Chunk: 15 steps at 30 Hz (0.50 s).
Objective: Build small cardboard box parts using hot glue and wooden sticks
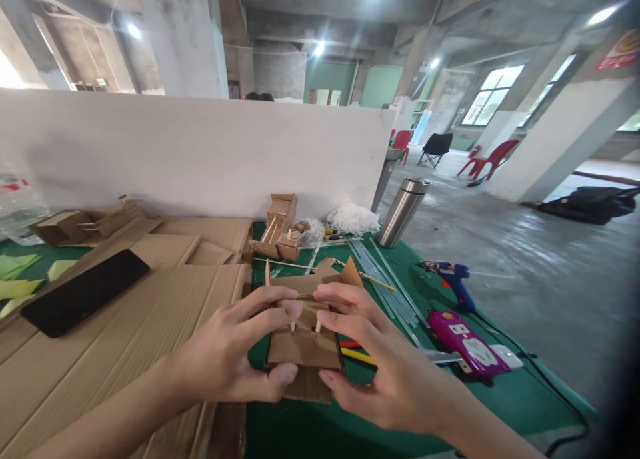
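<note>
Between my two hands is a small cardboard box-like piece [305, 349] with flaps standing up at its far side. Two short wooden sticks [318, 326] poke up through holes in its top face. My left hand [250, 342] grips the left side, thumb on the near edge and fingers by the left stick. On the right side my right hand [370, 352] does the same, its thumb at the near edge and its fingers by the right stick. Under and beside the piece lie red and yellow tool handles [357, 356], partly hidden.
Stacked cardboard sheets [185, 332] with a black phone [87, 292] cover the left. Behind are another cardboard construction [277, 229] and white string [353, 217]. Right: steel flask [404, 212], clear glue sticks [385, 286], glue gun [453, 279], purple power strip [470, 346] with cable. A white panel [200, 156] stands behind.
</note>
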Tool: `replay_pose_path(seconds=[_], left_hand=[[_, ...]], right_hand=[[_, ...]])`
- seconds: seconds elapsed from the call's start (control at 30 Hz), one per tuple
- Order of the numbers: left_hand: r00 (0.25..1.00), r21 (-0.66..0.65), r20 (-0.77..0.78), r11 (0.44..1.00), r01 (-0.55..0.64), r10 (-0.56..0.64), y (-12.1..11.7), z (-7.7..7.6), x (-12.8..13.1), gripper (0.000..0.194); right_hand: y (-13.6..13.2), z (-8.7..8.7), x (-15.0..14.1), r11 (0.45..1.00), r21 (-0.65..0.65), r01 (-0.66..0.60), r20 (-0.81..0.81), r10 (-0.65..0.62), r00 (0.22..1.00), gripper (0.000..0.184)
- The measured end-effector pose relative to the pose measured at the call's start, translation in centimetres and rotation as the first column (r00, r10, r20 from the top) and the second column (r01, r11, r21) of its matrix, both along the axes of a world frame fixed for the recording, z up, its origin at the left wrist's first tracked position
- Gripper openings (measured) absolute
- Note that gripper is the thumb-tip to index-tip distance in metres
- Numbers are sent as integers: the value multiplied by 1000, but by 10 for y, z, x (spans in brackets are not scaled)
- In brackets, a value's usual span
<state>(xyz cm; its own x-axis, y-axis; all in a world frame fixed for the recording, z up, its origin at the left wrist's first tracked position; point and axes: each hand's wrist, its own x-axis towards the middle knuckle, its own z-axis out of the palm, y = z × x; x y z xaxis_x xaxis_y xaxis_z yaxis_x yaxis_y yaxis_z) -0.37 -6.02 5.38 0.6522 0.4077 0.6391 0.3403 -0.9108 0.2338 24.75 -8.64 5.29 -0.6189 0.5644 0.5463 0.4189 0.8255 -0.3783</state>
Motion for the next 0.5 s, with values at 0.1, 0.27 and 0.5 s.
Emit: replay_pose_path(seconds=[0.1, 0.27, 0.5], left_hand=[[999, 70, 42, 997, 17, -20, 3, 7, 0, 41], [998, 139, 68, 990, 3, -12, 3, 10, -2, 34], [995, 96, 83, 994, 47, -55, 2, 19, -1, 33]], right_hand=[[1, 9, -3, 998, 56, 10, -21, -9, 1000, 37], [3, 17, -6, 997, 69, 26, -33, -24, 999, 26], [2, 18, -5, 999, 38, 32, -7, -32, 999, 27]])
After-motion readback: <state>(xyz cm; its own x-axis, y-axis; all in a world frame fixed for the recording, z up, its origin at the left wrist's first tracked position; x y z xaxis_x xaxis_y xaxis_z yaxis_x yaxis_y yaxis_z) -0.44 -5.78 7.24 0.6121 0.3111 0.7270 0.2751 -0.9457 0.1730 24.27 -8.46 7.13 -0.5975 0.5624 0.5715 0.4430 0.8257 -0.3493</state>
